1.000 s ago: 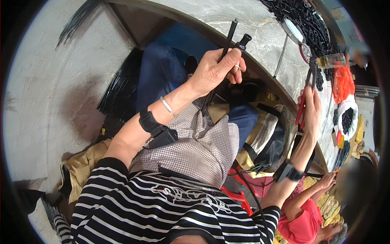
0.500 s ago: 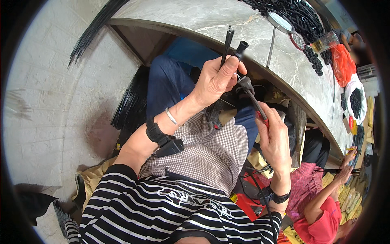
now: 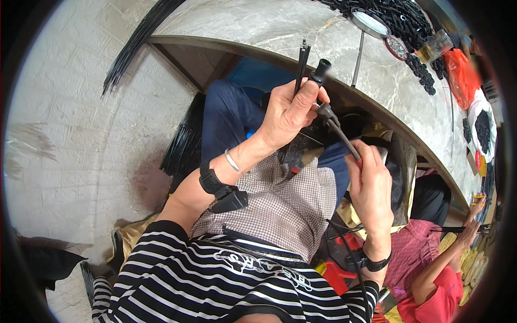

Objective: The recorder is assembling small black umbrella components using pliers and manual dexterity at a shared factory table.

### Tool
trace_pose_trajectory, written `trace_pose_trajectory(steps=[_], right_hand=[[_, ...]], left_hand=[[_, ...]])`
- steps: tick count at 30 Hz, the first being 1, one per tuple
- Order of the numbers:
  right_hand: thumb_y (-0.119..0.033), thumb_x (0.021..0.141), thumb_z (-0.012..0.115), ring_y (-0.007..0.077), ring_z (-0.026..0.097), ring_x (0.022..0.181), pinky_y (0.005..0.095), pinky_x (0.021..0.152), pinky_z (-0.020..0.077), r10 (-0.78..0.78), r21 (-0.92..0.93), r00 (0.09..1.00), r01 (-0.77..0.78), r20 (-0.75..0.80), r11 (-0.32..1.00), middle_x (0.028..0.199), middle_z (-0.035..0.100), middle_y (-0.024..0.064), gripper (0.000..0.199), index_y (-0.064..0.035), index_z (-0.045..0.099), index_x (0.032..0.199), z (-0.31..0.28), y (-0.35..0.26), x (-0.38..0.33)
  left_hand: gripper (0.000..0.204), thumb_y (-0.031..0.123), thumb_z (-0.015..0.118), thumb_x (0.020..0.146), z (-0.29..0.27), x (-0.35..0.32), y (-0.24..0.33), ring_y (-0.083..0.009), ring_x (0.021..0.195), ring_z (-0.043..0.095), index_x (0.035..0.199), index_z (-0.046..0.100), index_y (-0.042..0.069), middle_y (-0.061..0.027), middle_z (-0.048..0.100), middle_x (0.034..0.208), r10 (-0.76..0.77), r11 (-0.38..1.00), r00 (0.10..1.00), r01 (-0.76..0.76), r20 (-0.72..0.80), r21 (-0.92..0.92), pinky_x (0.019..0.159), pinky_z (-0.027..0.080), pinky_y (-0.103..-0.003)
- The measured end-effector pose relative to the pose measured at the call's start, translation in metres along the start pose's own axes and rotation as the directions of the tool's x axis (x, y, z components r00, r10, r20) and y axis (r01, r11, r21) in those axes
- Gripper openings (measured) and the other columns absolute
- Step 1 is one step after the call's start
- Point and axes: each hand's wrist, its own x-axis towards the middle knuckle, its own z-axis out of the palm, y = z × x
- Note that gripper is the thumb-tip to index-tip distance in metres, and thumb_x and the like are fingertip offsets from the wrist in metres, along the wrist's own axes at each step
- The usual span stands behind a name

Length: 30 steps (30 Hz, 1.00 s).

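Observation:
My left hand (image 3: 293, 112) is closed round a few thin black rods (image 3: 303, 62) that stand up from the fist, together with a short black tube with a flared end (image 3: 322, 69). Just below its fingers is the broad dark head of a pincer-like tool (image 3: 336, 127). My right hand (image 3: 371, 180) is wrapped round this tool's red grip. The head touches or nearly touches what the left fingers hold; the exact contact is hidden by the fingers.
A curved-edge stone table (image 3: 258, 24) holds heaped small black parts (image 3: 401, 13), a round dish (image 3: 370, 22), a jar (image 3: 435, 46) and a red plastic bag (image 3: 460, 81). More long black rods (image 3: 141, 43) overhang its left end. At right a person in red (image 3: 441, 290) works with their hands.
The whole view has shifted slightly, so things sit a little right and lower. Both hands keep their grips, and the flared black tube is tilted a bit differently.

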Motion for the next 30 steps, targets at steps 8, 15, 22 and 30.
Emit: trace_pose_trajectory(steps=[8,15,22,30], right_hand=[[-0.015,0.070,0.078,0.0170,0.058,0.055,0.0290,0.055,0.0460,0.210,0.340,0.974,-0.227,0.086,0.913,0.061,0.056,0.0101,0.041,-0.0005,0.053,0.099,0.008,0.001,-0.017],[-0.004,0.073,0.068,0.0298,0.058,0.071,0.0368,0.060,0.0481,-0.063,-0.146,0.981,0.036,-0.182,0.989,0.095,0.052,0.0141,0.055,0.0005,0.047,0.123,0.000,-0.002,-0.024],[-0.016,0.091,0.052,0.0285,0.059,0.066,0.0333,0.060,0.0470,0.150,0.419,0.927,-0.294,0.343,0.859,0.074,0.056,0.0171,0.030,0.0023,0.054,0.115,-0.016,-0.003,-0.034],[-0.019,0.075,0.077,0.0284,0.061,0.051,0.0340,0.046,0.0461,0.183,-0.089,0.982,-0.186,-0.044,0.978,0.059,0.059,0.0139,0.026,-0.0005,0.060,0.081,-0.004,0.001,-0.024]], left_hand=[[0.052,0.054,0.049,0.091,0.006,-0.002,-0.001,-0.0005,0.050,0.044,0.083,0.061,0.003,0.0043,0.049,0.060,0.017,1.000,1.000,-0.017,0.018,0.013,0.043,0.031,-0.017],[0.048,0.049,0.051,0.092,0.008,0.001,-0.005,-0.0003,0.050,0.044,0.084,0.061,0.002,0.0048,0.049,0.061,0.010,0.999,0.999,-0.008,0.052,-0.035,0.044,0.031,-0.016],[0.045,0.045,0.056,0.091,0.008,0.005,-0.003,-0.0010,0.051,0.038,0.087,0.062,0.000,0.0056,0.043,0.060,0.061,0.988,0.978,-0.032,0.198,-0.148,0.045,0.029,-0.017],[0.049,0.051,0.056,0.088,0.008,0.022,-0.023,-0.0004,0.051,0.038,0.087,0.063,0.002,0.0060,0.044,0.059,0.095,0.985,0.966,-0.057,0.241,-0.164,0.045,0.028,-0.017]])
